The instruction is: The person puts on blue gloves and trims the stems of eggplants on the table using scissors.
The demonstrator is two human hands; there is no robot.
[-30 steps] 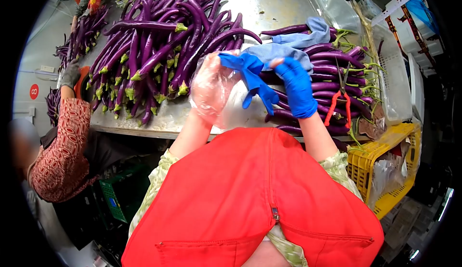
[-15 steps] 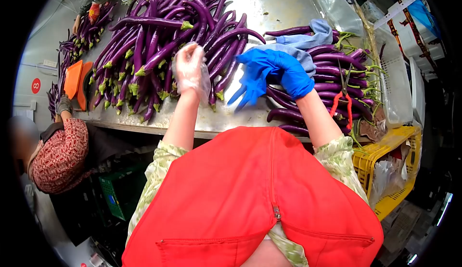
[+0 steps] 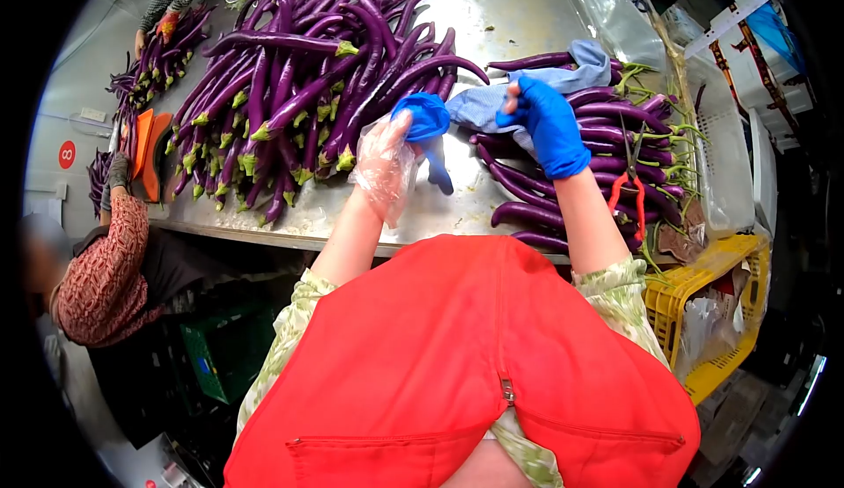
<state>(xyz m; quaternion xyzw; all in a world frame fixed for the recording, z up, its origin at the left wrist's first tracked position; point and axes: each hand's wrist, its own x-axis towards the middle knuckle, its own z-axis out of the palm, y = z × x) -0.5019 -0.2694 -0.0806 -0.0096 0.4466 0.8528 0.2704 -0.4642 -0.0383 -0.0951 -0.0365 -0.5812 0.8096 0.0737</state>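
Observation:
My left hand (image 3: 381, 161), in a clear plastic glove, grips a loose blue rubber glove (image 3: 425, 120) that hangs down over the bare metal. My right hand (image 3: 556, 134) wears another blue glove, with its fingers curled in; a bare-looking fingertip shows at the front. Whether anything sits in that curl is hidden. Behind it lies a blue striped cloth (image 3: 479, 110). Long purple eggplants (image 3: 286, 92) are heaped beyond my left hand. More eggplants (image 3: 607, 110) lie in a row by my right hand, with red-handled scissors (image 3: 628, 191) resting on them.
The metal table (image 3: 519, 22) ends near my red apron (image 3: 422, 338). A yellow crate (image 3: 703, 268) stands at the right, beside a white basket (image 3: 725, 154). At left, an orange scoop-like piece (image 3: 141, 149) is near a co-worker's patterned sleeve (image 3: 110, 268). Another person's hands (image 3: 167, 26) are at the far left.
My left hand has moved right and toward me and now holds the loose blue glove. My right hand has shifted slightly right, its fingers curled and apart from that glove.

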